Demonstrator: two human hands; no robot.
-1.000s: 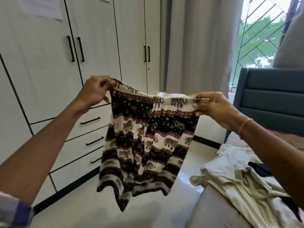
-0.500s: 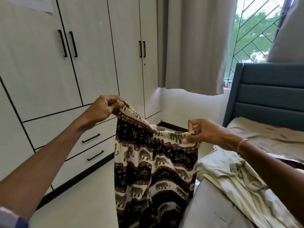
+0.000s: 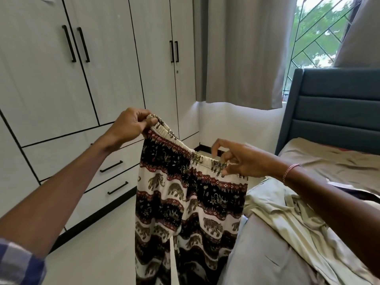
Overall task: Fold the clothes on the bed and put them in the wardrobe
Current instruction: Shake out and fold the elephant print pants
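Elephant-print pants [image 3: 185, 202], black, cream and red, hang in the air in front of me by their elastic waistband. My left hand [image 3: 129, 126] pinches the waistband's left end, held higher. My right hand [image 3: 238, 159] holds the right end lower, thumb and some fingers on the band, the other fingers lifted. The legs drop beside the bed [image 3: 267, 254] and run out of view at the bottom. The white wardrobe [image 3: 102, 68] stands on the left with all doors shut.
A pale green garment [image 3: 287, 214] lies crumpled on the bed under my right arm, with something dark behind it. A blue padded headboard [image 3: 333, 112] stands at the right, a grey curtain [image 3: 242, 48] by the window. Wardrobe drawers [image 3: 111, 173] are shut. Pale floor lies between wardrobe and bed.
Both hands have lowered with the pants and come closer together; the right end of the waistband now sits lower than the left. My right hand's fingers have loosened and spread.
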